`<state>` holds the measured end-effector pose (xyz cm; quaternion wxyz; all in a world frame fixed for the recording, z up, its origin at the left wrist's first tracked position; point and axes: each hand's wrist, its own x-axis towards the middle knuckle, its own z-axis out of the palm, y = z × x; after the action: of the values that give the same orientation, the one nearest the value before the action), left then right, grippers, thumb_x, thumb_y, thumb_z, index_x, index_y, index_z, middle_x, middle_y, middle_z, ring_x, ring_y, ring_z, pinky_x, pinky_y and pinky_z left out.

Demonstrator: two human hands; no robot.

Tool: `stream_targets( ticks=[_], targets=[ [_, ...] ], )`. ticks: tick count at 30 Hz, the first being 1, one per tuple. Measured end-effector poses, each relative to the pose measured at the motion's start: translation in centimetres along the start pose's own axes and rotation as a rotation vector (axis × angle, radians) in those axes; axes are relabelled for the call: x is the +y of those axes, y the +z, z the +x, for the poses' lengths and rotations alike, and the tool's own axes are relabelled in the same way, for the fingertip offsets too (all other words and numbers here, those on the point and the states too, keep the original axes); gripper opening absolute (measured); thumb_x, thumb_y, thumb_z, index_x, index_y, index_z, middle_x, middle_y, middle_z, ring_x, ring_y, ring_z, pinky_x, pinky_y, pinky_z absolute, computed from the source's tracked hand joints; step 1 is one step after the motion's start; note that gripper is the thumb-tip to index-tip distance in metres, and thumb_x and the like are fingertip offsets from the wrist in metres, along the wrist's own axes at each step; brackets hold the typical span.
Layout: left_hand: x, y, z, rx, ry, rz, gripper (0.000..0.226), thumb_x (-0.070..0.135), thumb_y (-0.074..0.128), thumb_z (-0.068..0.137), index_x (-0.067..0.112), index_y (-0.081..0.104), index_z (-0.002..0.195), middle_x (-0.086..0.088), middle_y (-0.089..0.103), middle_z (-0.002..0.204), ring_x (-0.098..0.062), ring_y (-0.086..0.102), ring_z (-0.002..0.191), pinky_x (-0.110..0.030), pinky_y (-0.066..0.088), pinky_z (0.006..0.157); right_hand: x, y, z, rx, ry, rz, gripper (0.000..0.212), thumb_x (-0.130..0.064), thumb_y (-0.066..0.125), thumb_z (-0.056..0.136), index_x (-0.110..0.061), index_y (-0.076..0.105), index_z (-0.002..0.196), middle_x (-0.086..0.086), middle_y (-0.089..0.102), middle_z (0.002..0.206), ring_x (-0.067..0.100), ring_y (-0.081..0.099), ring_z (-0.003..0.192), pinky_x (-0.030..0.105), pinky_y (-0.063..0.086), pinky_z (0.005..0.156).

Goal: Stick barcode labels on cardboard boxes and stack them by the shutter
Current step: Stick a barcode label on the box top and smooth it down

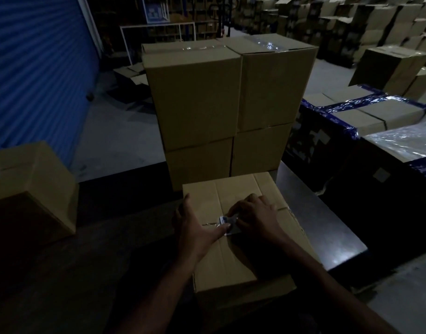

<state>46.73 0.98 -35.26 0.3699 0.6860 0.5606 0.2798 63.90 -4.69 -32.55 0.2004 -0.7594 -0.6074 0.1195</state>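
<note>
A closed cardboard box [240, 227] sits on the dark desk [327, 227] at the 6 o'clock position of the head view, its long axis running from 6 o'clock toward 12 o'clock and its taped top seam crossing from 9 o'clock to 3 o'clock. A small barcode label [227, 221] lies on the top face at the seam; lighting is too dim to establish which way its print runs. The left hand [197, 225] rests on the box's left top edge, fingers spread, with the thumb extended toward 3 o'clock and pressing the label's left end; this grip is flat and holds nothing. The right hand [255, 216] is on the label's right end with fingers curled over it; whether this grip pinches the label or only presses it cannot be determined. Directly at 12 o'clock, touching the box's far side, stands a stack of four boxes [231, 104], two wide and two high. A blue roller shutter [35, 68] fills the 10 o'clock area. A separate box [31, 189] sits at 9 o'clock.
</note>
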Motion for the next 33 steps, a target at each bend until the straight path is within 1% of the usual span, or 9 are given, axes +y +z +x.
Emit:
stream_targets(
  ticks=[6, 10, 14, 17, 22, 24, 26, 30, 33],
  targets=[
    [-0.1, 0.0, 0.0, 0.001, -0.001, -0.005, 0.13, 0.057, 0.09, 0.055, 0.036, 0.009, 0.155, 0.002, 0.017, 0.159, -0.025, 0.023, 0.144, -0.053, 0.039, 0.109, -0.2, 0.3, 0.4, -0.018, 0.0, -0.025, 0.022, -0.04, 0.062, 0.085, -0.043, 0.064, 0.107, -0.01, 0.045, 0.106, 0.017, 0.039, 0.114, 0.034, 0.021, 0.083],
    [-0.1, 0.1, 0.1, 0.007, -0.006, 0.004, 0.131, 0.061, 0.088, 0.052, 0.037, 0.01, 0.154, 0.004, 0.019, 0.158, -0.026, 0.023, 0.144, -0.055, 0.04, 0.107, -0.1, 0.4, 0.3, -0.008, -0.018, 0.009, 0.023, -0.05, 0.059, 0.086, -0.05, 0.063, 0.109, -0.013, 0.039, 0.099, 0.013, 0.035, 0.106, 0.034, 0.024, 0.082],
    [-0.2, 0.0, 0.1, -0.004, -0.007, 0.005, 0.132, 0.066, 0.085, 0.05, 0.039, 0.008, 0.154, 0.006, 0.018, 0.158, -0.026, 0.023, 0.144, -0.057, 0.041, 0.106, -0.4, 0.2, 0.4, -0.033, -0.02, 0.003, 0.02, -0.047, 0.059, 0.087, -0.048, 0.064, 0.106, -0.011, 0.04, 0.101, 0.016, 0.036, 0.112, 0.037, 0.025, 0.086],
    [-0.3, 0.1, 0.1, 0.013, 0.003, 0.005, 0.129, 0.06, 0.088, 0.054, 0.037, 0.01, 0.154, 0.004, 0.018, 0.158, -0.026, 0.024, 0.144, -0.055, 0.041, 0.107, -0.4, -0.1, 0.4, -0.046, -0.025, 0.012, 0.023, -0.047, 0.058, 0.088, -0.049, 0.063, 0.111, -0.011, 0.038, 0.102, 0.016, 0.035, 0.113, 0.035, 0.022, 0.086],
    [-0.3, 0.2, 0.2, 0.021, 0.008, -0.011, 0.128, 0.055, 0.09, 0.056, 0.037, 0.011, 0.154, 0.003, 0.02, 0.158, -0.025, 0.024, 0.144, -0.053, 0.04, 0.108, 0.2, 0.3, 0.8, -0.042, 0.005, 0.011, 0.022, -0.046, 0.059, 0.085, -0.044, 0.064, 0.107, -0.006, 0.049, 0.112, 0.015, 0.037, 0.112, 0.037, 0.027, 0.091],
    [-0.2, 0.2, 0.1, 0.024, -0.001, -0.009, 0.129, 0.052, 0.092, 0.055, 0.038, 0.009, 0.154, 0.003, 0.018, 0.159, -0.025, 0.023, 0.145, -0.053, 0.04, 0.108, 1.2, 0.5, 1.0, -0.01, -0.015, 0.041, 0.032, -0.053, 0.05, 0.078, -0.04, 0.066, 0.103, -0.009, 0.057, 0.109, 0.016, 0.044, 0.11, 0.035, 0.03, 0.089],
    [-0.1, 0.3, 0.1, 0.021, -0.006, -0.016, 0.132, 0.051, 0.093, 0.054, 0.039, 0.008, 0.154, 0.003, 0.018, 0.16, -0.026, 0.023, 0.145, -0.054, 0.04, 0.108, 2.4, 0.7, 1.0, 0.008, -0.065, 0.02, 0.044, -0.054, 0.039, 0.074, -0.037, 0.07, 0.101, -0.012, 0.064, 0.106, 0.013, 0.046, 0.106, 0.029, 0.022, 0.082],
    [0.0, 0.3, 0.0, 0.022, -0.002, -0.031, 0.133, 0.049, 0.094, 0.054, 0.037, 0.008, 0.155, 0.001, 0.018, 0.161, -0.027, 0.024, 0.145, -0.054, 0.04, 0.108, 3.8, 0.8, 0.8, 0.05, -0.084, -0.056, 0.028, -0.047, 0.055, 0.077, -0.03, 0.074, 0.089, -0.006, 0.068, 0.098, 0.021, 0.051, 0.102, 0.023, 0.014, 0.075],
    [0.1, 0.3, -0.2, 0.024, 0.008, -0.035, 0.131, 0.046, 0.094, 0.056, 0.034, 0.009, 0.156, -0.001, 0.017, 0.161, -0.027, 0.022, 0.146, -0.051, 0.038, 0.109, 4.1, 1.2, 1.0, 0.054, -0.04, -0.045, 0.044, -0.055, 0.039, 0.075, -0.033, 0.07, 0.096, -0.007, 0.064, 0.103, 0.021, 0.047, 0.105, 0.023, 0.015, 0.076]
  ],
)
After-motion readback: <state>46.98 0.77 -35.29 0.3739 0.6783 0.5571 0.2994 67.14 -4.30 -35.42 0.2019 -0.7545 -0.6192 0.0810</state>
